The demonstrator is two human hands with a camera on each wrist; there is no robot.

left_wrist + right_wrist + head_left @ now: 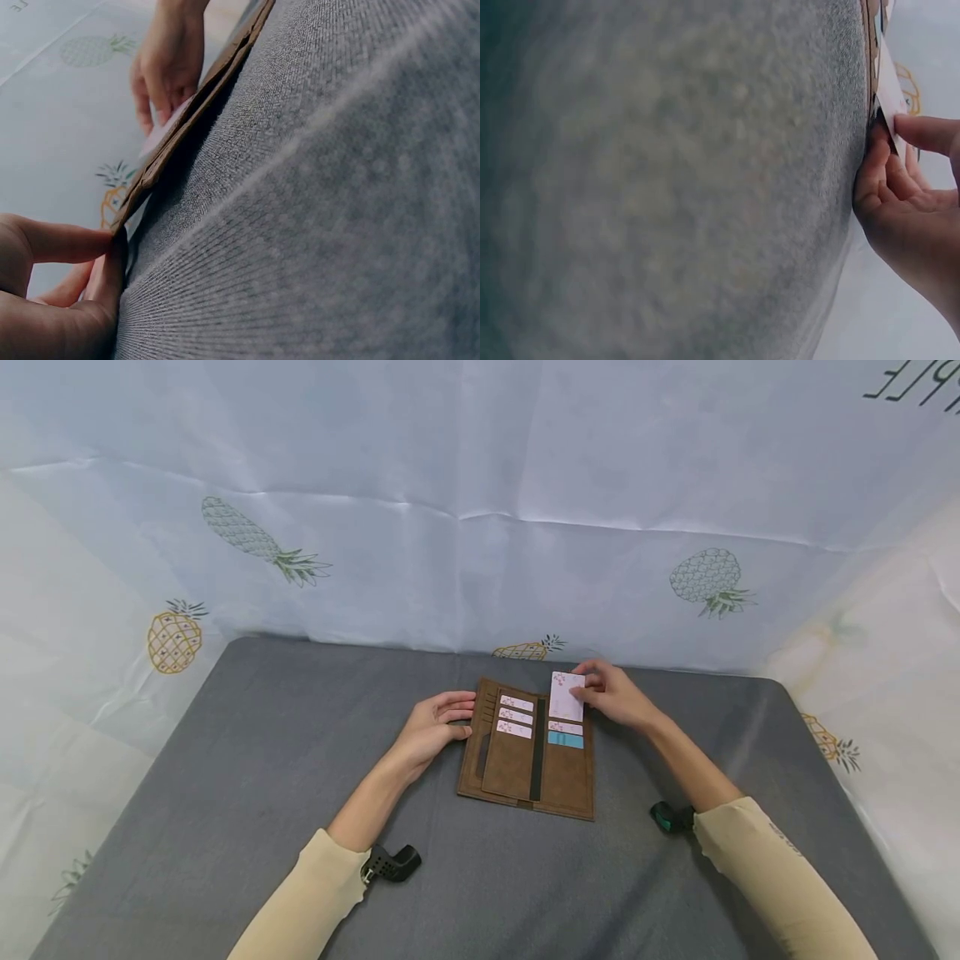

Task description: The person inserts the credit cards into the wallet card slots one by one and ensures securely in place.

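An open brown wallet (512, 772) lies on the grey table, a dark strip running down its middle. Several white cards with pink patterns (514, 716) fill its left slots; a patterned card (566, 727) and a blue card (566, 740) sit in the right ones. My right hand (613, 695) pinches a white card (564, 697) that stands up above the right slots; in the right wrist view the thumb (926, 133) presses its face. At the wallet's left edge, my left hand (431, 733) pinches the cover between thumb and fingers, as the left wrist view shows.
Grey cloth covers the table (285, 777). Behind it hangs a pale curtain (420, 577) printed with pineapples, which also runs along both sides. Black wrist devices (393, 863) are worn at both sleeves.
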